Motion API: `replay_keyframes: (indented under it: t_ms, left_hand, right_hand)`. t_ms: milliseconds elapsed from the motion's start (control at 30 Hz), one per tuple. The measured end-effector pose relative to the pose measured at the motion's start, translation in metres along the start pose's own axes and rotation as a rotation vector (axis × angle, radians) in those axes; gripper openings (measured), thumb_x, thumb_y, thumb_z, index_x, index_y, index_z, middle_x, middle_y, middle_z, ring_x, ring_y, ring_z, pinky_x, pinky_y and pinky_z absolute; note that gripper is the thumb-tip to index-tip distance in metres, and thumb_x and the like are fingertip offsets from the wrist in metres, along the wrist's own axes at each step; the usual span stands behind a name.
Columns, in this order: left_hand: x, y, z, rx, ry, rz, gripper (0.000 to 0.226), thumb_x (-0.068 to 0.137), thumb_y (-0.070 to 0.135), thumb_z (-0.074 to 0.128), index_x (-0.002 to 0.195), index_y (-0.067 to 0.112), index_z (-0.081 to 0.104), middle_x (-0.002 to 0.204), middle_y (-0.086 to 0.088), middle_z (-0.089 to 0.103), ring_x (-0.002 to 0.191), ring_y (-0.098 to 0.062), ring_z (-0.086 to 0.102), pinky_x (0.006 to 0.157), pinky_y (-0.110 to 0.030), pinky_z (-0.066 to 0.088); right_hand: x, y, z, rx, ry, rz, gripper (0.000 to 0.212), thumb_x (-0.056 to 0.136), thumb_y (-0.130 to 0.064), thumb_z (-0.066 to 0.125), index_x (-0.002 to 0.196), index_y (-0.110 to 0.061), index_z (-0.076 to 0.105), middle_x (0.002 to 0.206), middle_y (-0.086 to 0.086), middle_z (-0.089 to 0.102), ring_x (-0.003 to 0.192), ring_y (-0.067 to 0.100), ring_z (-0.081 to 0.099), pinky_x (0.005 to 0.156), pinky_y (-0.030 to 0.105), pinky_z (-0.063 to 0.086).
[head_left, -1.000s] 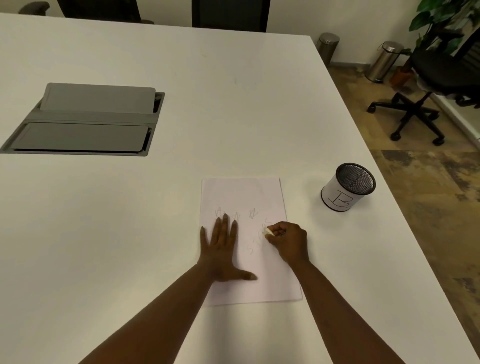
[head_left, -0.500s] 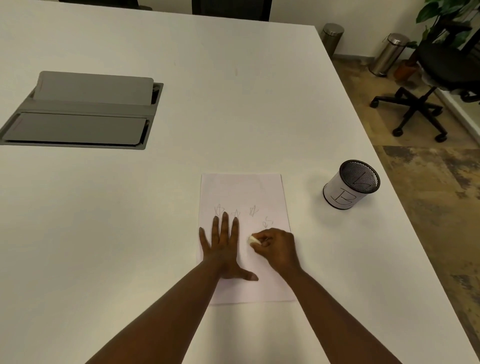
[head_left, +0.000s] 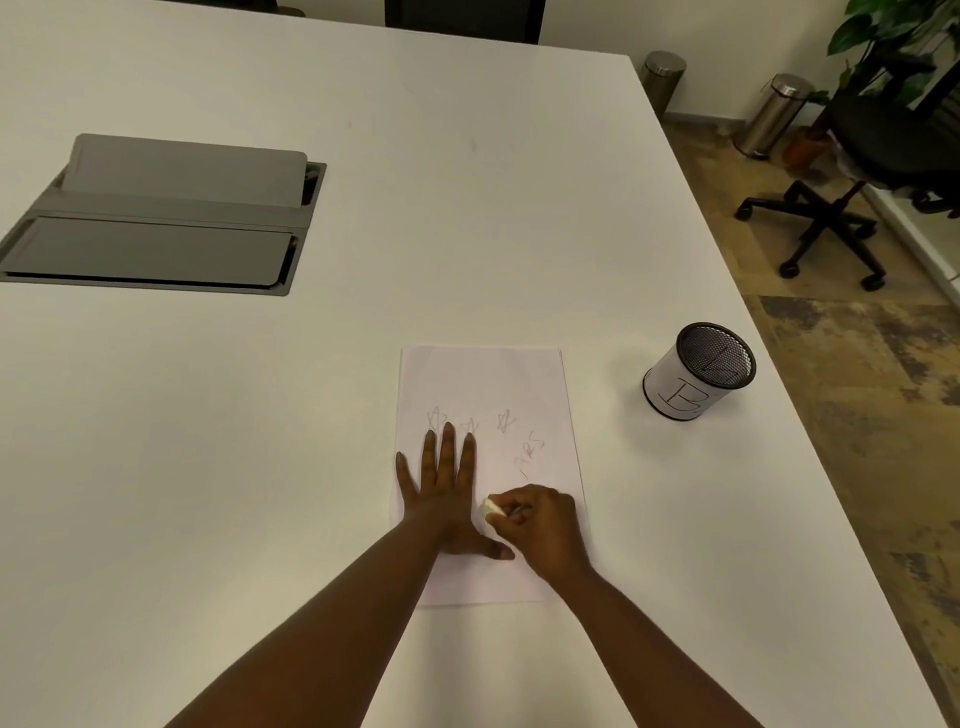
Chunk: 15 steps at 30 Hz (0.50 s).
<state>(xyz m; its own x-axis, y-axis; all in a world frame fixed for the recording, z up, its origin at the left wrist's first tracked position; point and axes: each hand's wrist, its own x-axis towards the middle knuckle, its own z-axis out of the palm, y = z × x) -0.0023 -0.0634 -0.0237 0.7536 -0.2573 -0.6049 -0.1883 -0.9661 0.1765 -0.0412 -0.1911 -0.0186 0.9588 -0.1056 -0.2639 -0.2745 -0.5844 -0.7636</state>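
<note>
On the white worktop (head_left: 519, 208), the left hand (head_left: 441, 499) presses flat with straight fingers on the near left of the sheet of paper (head_left: 483, 379), while the right hand (head_left: 540, 525) pinches a small white eraser (head_left: 491, 508) just beside it, with pencil marks (head_left: 504, 421) farther up.

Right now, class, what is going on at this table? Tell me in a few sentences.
A person is working on a sheet of paper that lies on a white table. The left hand presses flat on the sheet to steady it. The right hand pinches a small white eraser low over the paper, close beside the left hand, apparently to rub out marks. Faint pencil scribbles remain further up the sheet. A mesh cup stands to the right.
</note>
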Motion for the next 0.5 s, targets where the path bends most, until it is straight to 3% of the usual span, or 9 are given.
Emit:
replay_keyframes:
  t_ms: [100,200,300,433,500]
  left_hand:
    - [0.000,-0.001,-0.002,-0.005,-0.018,0.007,0.142,0.057,0.079,0.061,0.138,0.016,-0.037,0.138,-0.009,-0.050,0.131,-0.031,-0.043,0.105,-0.061,-0.021]
    - [0.000,-0.002,-0.001,-0.010,-0.039,0.004,0.143,0.056,0.080,0.061,0.136,0.016,-0.039,0.130,-0.007,-0.055,0.122,-0.027,-0.049,0.107,-0.064,-0.020]
    - [0.001,-0.002,-0.001,-0.015,-0.044,0.000,0.144,0.055,0.080,0.062,0.137,0.017,-0.038,0.138,-0.008,-0.052,0.120,-0.025,-0.050,0.107,-0.066,-0.016]
    - [0.001,-0.001,-0.002,-0.001,-0.048,-0.009,0.144,0.055,0.081,0.061,0.137,0.017,-0.038,0.140,-0.009,-0.050,0.127,-0.028,-0.047,0.106,-0.066,-0.018]
    - [0.001,0.000,-0.003,0.007,-0.055,-0.016,0.144,0.055,0.081,0.061,0.137,0.017,-0.038,0.135,-0.008,-0.053,0.130,-0.030,-0.045,0.104,-0.066,-0.021]
  right_hand:
    - [0.013,-0.003,-0.010,0.000,0.015,0.003,0.023,0.070,-0.011,0.077,0.091,-0.004,0.072,0.093,0.012,0.073,0.058,-0.007,0.057,0.059,-0.002,0.041]
    - [0.034,-0.007,-0.026,0.016,0.107,0.050,0.022,0.070,-0.012,0.077,0.090,-0.004,0.073,0.094,0.012,0.074,0.076,0.009,0.065,0.068,0.008,0.045]
    - [0.046,-0.010,-0.033,0.030,0.217,0.066,0.022,0.072,-0.014,0.076,0.091,-0.004,0.072,0.096,0.013,0.073,0.088,0.021,0.068,0.077,0.019,0.045]
    - [0.040,-0.011,-0.028,-0.002,0.245,0.046,0.023,0.076,-0.013,0.072,0.096,-0.002,0.070,0.099,0.015,0.073,0.092,0.024,0.068,0.079,0.019,0.045]
    - [0.030,-0.007,-0.024,0.012,0.203,0.050,0.024,0.075,-0.013,0.073,0.096,-0.002,0.070,0.099,0.014,0.073,0.090,0.020,0.067,0.077,0.013,0.045]
